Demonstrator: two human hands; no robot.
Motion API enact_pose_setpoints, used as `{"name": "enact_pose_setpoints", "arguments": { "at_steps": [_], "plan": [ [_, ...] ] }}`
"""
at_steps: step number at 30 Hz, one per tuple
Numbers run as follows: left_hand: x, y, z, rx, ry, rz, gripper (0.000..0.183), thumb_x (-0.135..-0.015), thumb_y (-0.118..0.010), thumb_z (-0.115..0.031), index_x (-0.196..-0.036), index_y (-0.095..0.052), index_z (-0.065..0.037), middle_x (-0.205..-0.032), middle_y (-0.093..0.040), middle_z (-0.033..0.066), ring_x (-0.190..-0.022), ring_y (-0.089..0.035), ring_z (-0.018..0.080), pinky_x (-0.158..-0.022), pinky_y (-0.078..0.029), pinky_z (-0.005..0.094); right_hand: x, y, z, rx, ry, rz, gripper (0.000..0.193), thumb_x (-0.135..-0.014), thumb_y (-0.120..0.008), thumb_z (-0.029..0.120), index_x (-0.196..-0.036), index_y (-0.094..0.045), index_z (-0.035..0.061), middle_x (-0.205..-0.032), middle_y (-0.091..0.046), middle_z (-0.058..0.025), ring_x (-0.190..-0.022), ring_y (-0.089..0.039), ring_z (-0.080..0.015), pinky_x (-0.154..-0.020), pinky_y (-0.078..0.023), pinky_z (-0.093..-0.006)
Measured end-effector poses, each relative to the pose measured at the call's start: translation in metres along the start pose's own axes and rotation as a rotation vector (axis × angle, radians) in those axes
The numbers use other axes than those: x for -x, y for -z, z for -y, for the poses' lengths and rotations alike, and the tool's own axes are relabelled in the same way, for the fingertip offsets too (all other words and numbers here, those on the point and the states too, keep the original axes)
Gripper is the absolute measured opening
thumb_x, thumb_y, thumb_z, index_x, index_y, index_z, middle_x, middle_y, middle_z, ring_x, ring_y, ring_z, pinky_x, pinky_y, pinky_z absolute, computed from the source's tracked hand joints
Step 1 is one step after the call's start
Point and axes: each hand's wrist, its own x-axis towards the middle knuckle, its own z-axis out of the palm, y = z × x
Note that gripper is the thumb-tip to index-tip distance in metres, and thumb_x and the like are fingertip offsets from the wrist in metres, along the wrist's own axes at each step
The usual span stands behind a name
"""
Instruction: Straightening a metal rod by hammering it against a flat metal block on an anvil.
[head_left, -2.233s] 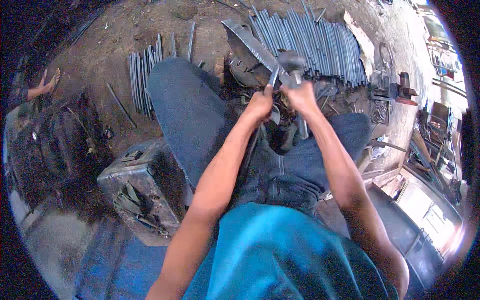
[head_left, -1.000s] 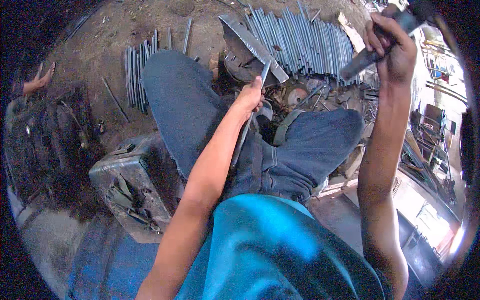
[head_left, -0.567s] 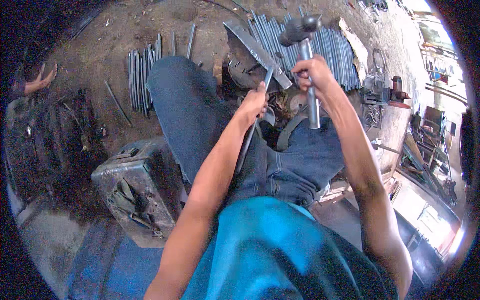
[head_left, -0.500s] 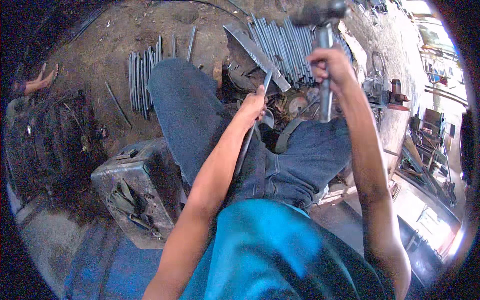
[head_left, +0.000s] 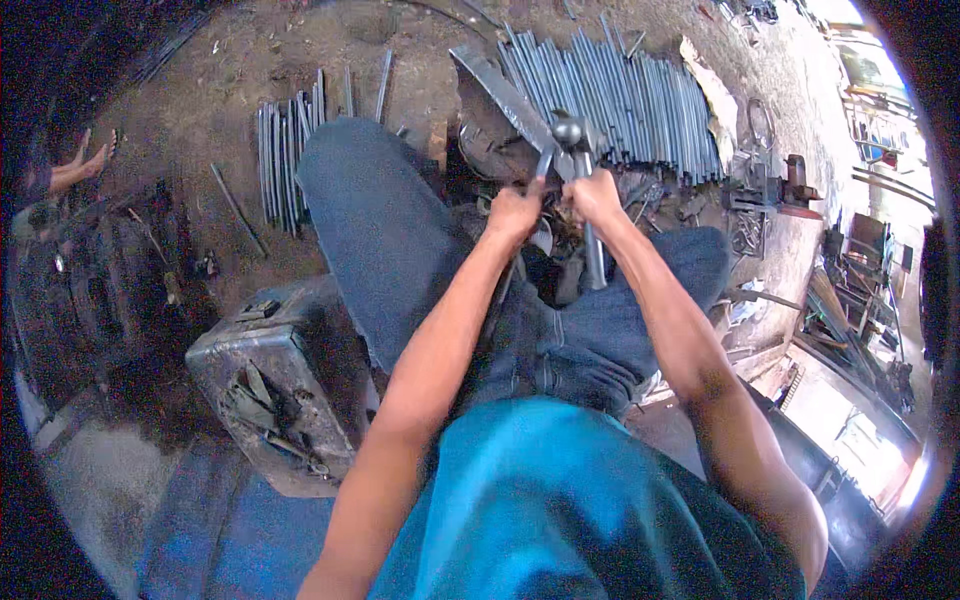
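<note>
My left hand (head_left: 515,214) is closed round a thin metal rod (head_left: 545,162), which runs from between my legs up to the metal bar in front. My right hand (head_left: 596,197) grips the handle of a ball-peen hammer (head_left: 568,131), its rounded peen showing. The hammer head is down at the near end of a flat metal bar (head_left: 505,98), close to the rod's tip. Whether hammer and rod touch cannot be made out. Behind the bar lies a wide row of grey metal rods (head_left: 620,95).
A smaller bundle of rods (head_left: 287,160) lies beyond my left knee, near a single loose rod (head_left: 238,210). At my left stands a battered metal box (head_left: 290,350) with hand tools on it. A machine-like metal fixture (head_left: 770,190) sits to the right. Another person's foot (head_left: 97,160) shows far left.
The hammer has swung down and left from its raised position, bringing my right hand close to my left. My left hand has shifted slightly, still holding the rod.
</note>
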Motion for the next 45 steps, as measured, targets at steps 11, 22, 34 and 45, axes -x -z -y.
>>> {"name": "enact_pose_setpoints", "arguments": {
  "at_steps": [11, 22, 34, 45],
  "plan": [
    [0.004, 0.007, -0.001, 0.511, 0.109, 0.345, 0.046, -0.094, -0.050, -0.046, -0.078, -0.055, -0.003, -0.059, -0.054, 0.0059, -0.043, -0.049, 0.0160, -0.039, -0.038, 0.0315, 0.103, 0.133, 0.158, -0.366, 0.503, 0.014, 0.020, -0.076, -0.066, 0.014, -0.064, -0.051, 0.0084, -0.050, -0.038, 0.0029, -0.037, -0.035, -0.0062, -0.038, -0.030, -0.0239],
    [0.000, -0.010, -0.014, -0.080, -0.065, -0.054, 0.062, -0.085, -0.056, -0.049, -0.086, -0.064, 0.013, -0.089, -0.062, 0.0338, -0.094, -0.061, 0.0448, -0.084, -0.048, 0.0457, 0.008, 0.005, 0.017, 0.034, -0.010, 0.068, 0.010, -0.068, -0.066, 0.004, -0.065, -0.057, -0.0008, -0.051, -0.052, -0.0070, -0.042, -0.051, -0.0150, -0.038, -0.036, -0.0322],
    [-0.003, -0.003, 0.007, 0.372, 0.040, 0.216, 0.045, -0.095, -0.045, -0.040, -0.077, -0.060, -0.002, -0.056, -0.052, 0.0036, -0.046, -0.049, 0.0155, -0.041, -0.037, 0.0313, 0.109, 0.127, 0.192, -0.203, 0.537, 0.075, 0.019, -0.076, -0.063, 0.020, -0.064, -0.059, 0.0059, -0.054, -0.048, 0.0008, -0.041, -0.039, -0.0070, -0.040, -0.031, -0.0243],
    [0.014, -0.006, -0.013, 0.056, -0.106, 0.085, 0.051, -0.090, -0.054, -0.041, -0.077, -0.062, 0.008, -0.064, -0.064, 0.0144, -0.053, -0.062, 0.0237, -0.052, -0.048, 0.0377, 0.028, 0.008, 0.021, -0.384, -0.016, 0.033, 0.012, -0.067, -0.060, -0.002, -0.064, -0.049, 0.0037, -0.050, -0.043, -0.0021, -0.036, -0.040, -0.0140, -0.037, -0.032, -0.0301]
  ]
}}
